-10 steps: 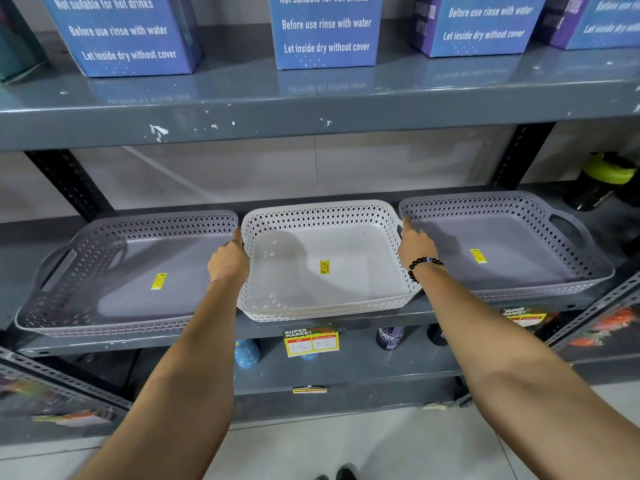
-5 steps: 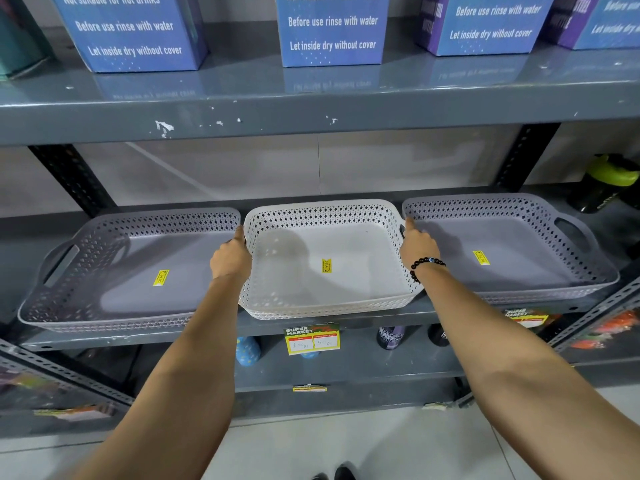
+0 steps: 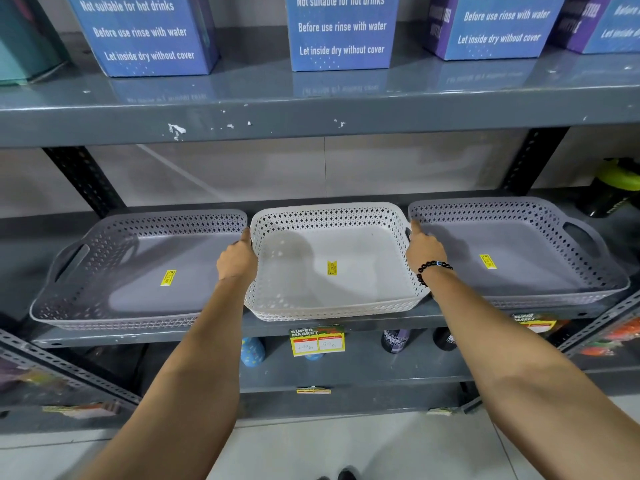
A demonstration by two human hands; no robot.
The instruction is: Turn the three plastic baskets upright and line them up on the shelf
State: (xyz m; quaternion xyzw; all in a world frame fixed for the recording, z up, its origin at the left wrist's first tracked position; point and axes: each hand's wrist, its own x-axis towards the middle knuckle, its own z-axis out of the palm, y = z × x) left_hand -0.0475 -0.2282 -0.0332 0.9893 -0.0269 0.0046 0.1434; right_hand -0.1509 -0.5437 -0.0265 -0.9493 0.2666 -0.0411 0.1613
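Observation:
Three perforated plastic baskets stand upright side by side on the grey middle shelf (image 3: pixel 346 325). A grey basket (image 3: pixel 69 292) is on the left, a white basket (image 3: pixel 332 213) in the middle, and another grey basket (image 3: pixel 588 271) on the right. Each has a yellow sticker inside. My left hand (image 3: pixel 237 259) grips the white basket's left side. On its right side my right hand (image 3: pixel 424 247), with a black bead bracelet on the wrist, holds the handle.
The upper shelf (image 3: pixel 311 109) hangs low over the baskets and carries several blue boxes (image 3: pixel 341 32). A black bottle with a green lid (image 3: pixel 614 188) stands at the far right. Price tags (image 3: pixel 317 341) hang on the shelf edge; bottles stand on the shelf below.
My hands have stayed on the white basket's sides. The baskets keep their places; only the view has shifted slightly.

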